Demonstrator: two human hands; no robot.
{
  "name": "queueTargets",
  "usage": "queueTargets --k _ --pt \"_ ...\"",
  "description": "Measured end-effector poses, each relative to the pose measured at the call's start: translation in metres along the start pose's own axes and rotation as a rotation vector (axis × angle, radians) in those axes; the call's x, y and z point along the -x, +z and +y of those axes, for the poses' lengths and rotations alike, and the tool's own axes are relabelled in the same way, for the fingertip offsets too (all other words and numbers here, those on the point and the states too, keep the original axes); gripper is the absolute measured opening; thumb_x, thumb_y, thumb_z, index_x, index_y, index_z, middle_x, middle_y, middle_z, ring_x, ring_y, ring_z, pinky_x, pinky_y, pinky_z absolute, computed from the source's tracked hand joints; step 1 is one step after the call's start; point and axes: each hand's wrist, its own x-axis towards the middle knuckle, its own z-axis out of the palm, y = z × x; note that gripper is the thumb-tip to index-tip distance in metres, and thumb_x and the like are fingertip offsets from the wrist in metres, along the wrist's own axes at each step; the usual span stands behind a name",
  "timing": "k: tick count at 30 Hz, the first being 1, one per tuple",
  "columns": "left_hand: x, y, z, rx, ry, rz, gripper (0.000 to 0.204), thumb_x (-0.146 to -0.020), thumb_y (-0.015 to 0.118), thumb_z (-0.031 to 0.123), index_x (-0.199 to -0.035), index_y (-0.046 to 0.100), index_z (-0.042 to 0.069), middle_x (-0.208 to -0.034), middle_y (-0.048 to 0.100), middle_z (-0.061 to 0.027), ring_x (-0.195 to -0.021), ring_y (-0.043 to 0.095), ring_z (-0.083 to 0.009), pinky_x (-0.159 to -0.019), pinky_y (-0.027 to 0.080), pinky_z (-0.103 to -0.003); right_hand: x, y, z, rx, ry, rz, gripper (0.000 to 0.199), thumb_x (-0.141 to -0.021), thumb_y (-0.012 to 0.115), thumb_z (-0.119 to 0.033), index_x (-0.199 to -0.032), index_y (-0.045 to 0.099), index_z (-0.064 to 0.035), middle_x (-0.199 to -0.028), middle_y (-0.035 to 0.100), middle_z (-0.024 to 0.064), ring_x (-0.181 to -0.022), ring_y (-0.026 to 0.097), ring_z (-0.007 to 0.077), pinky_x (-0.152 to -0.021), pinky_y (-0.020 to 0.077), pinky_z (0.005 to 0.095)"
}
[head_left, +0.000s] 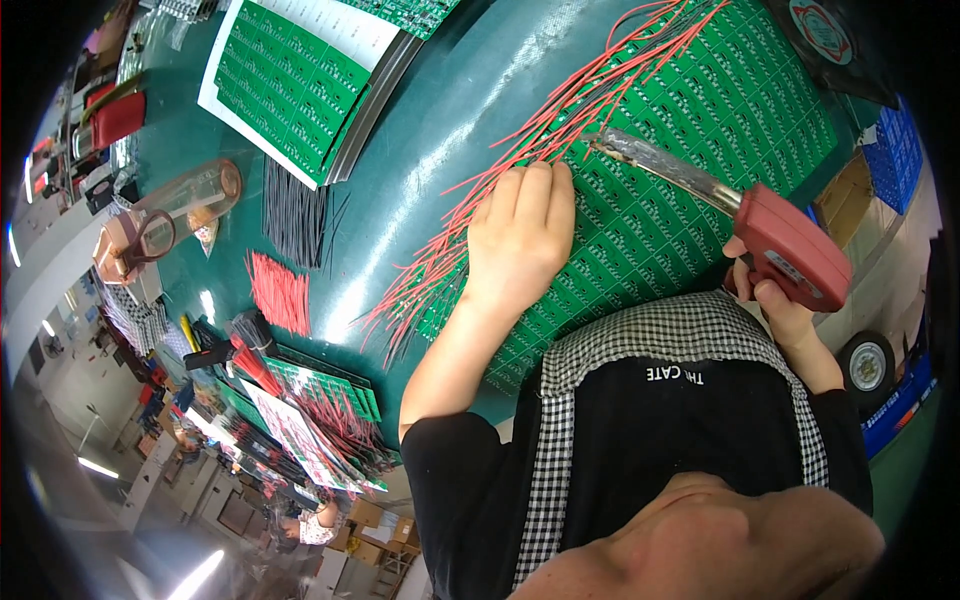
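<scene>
The left hand (520, 235) lies flat on a big green board (700, 150). Its fingers (535, 195) are pressed together and push down on a bunch of thin red wires (560, 120). The wires start right under the fingertips and fan out past them, up and to the side.

The right hand (775, 295) is closed around the red handle of a solder gun (790, 245). Its long shiny tip (640, 150) touches the board just beside the left fingertips.

The board looks thin, light and stiff, and it may crack if bent, so it is best held flat or by its edges. The wires look soft and bendy and would slip away easily, so press them close to where they join the board. The tip is likely hot, so the gun should be held only by its handle.

More boards (290, 70) lie far from both hands.
</scene>
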Motion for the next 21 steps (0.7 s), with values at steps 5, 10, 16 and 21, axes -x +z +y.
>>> queueTargets --k 5,10,16,21 --pt "-0.008 -0.004 0.0 0.233 -0.18 0.008 0.024 -0.064 0.061 -0.001 -0.088 0.061 0.001 -0.079 0.054 -0.007 -0.067 0.054 -0.0211 -0.058 0.046 -0.031 -0.005 0.001 -0.004 0.066 0.014 0.04 0.041 -0.079 0.061 -0.017 -0.113 0.048 0.0025 -0.098 0.056 0.0086 -0.06 0.045 0.0079 -0.051 0.0382 0.0209" --pt "-0.016 0.001 0.002 0.233 -0.141 -0.046 0.023 -0.065 0.06 -0.001 -0.088 0.06 0.001 -0.08 0.054 -0.0072 -0.069 0.053 -0.0214 -0.059 0.046 -0.031 -0.008 0.001 -0.006 0.16 0.09 0.041 0.036 -0.078 0.061 -0.012 -0.109 0.05 0.0021 -0.092 0.056 0.0056 -0.061 0.046 0.0074 -0.056 0.0394 0.0216" --pt "-0.018 0.003 0.003 0.176 -0.105 -0.04 0.025 -0.066 0.059 0.001 -0.09 0.059 0.001 -0.08 0.052 -0.0073 -0.07 0.052 -0.021 -0.059 0.045 -0.031 -0.003 -0.003 -0.002 0.15 0.145 0.061 0.032 -0.078 0.06 -0.006 -0.108 0.051 -0.0018 -0.091 0.055 0.003 -0.069 0.048 0.0075 -0.06 0.0399 0.022" --pt "-0.018 0.003 0.003 0.161 -0.085 -0.051 0.025 -0.066 0.059 0.001 -0.091 0.059 0.0 -0.08 0.052 -0.0075 -0.069 0.052 -0.0213 -0.059 0.045 -0.031 -0.002 -0.007 -0.003 0.341 0.137 0.011 0.035 -0.077 0.062 -0.007 -0.109 0.052 -0.003 -0.09 0.055 0.0023 -0.074 0.05 0.0087 -0.065 0.0418 0.024"
